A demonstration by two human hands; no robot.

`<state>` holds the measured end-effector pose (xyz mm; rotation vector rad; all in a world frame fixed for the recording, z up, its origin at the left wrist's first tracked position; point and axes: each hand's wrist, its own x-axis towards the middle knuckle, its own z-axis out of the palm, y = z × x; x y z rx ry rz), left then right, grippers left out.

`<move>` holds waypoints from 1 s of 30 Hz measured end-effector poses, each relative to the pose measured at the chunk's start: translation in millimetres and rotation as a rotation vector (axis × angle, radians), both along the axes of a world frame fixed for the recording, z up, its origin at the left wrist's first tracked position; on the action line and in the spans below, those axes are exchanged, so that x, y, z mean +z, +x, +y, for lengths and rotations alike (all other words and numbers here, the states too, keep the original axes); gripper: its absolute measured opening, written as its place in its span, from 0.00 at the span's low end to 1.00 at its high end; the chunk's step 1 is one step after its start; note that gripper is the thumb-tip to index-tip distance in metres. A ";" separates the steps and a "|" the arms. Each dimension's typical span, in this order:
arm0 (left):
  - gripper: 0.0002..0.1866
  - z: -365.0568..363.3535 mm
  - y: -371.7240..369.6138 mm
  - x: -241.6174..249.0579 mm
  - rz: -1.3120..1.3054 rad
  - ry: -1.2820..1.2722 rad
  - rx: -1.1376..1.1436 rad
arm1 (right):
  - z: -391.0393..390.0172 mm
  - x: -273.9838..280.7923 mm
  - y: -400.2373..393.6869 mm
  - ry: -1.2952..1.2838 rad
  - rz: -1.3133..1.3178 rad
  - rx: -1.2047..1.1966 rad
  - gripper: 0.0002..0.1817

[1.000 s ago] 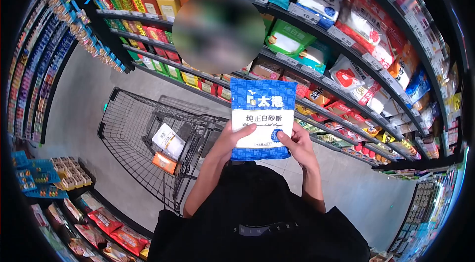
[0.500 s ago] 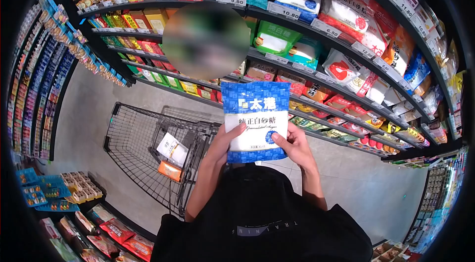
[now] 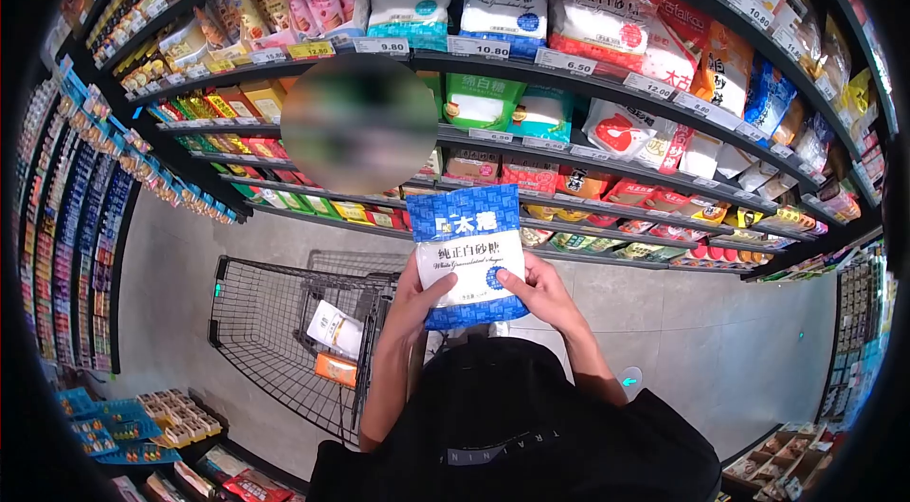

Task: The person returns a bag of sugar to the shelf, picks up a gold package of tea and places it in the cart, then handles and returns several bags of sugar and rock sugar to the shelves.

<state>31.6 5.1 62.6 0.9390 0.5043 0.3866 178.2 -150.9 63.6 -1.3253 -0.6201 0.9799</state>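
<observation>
A blue and white bag of white granulated sugar [image 3: 474, 255] is held upright in front of my chest, its printed front facing me. My left hand [image 3: 417, 293] grips its left edge, thumb lying on the white label. On the opposite edge my right hand [image 3: 537, 291] closes round the bag, with the thumb by the round blue seal. The fingers behind the bag are hidden. To the left of my left arm stands a black wire shopping cart [image 3: 275, 336], holding a white packet [image 3: 334, 328] and an orange packet [image 3: 336, 369].
Ahead, curved-looking shelves [image 3: 597, 73] carry bags of sugar with price tags, including a similar blue bag [image 3: 504, 4]. A blurred patch [image 3: 360, 123] covers part of them. More shelves [image 3: 71, 227] stand at far left. Grey tiled floor [image 3: 701, 322] shows on the right.
The view has tilted up and shifted, showing more of the upper shelves. The sugar bag sits slightly lower and further left in view, still in both hands.
</observation>
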 end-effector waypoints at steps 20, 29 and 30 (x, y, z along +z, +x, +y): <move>0.26 206.1 277.9 190.1 -0.229 1.016 0.020 | 178.7 197.1 206.1 -0.155 -1.371 -0.647 0.19; 0.38 217.7 306.4 147.5 -0.204 1.205 -0.007 | 176.9 177.0 194.0 -0.342 -1.670 -0.558 0.15; 0.38 219.7 307.1 145.4 -0.199 1.200 -0.003 | 178.4 177.2 194.8 -0.356 -1.718 -0.551 0.15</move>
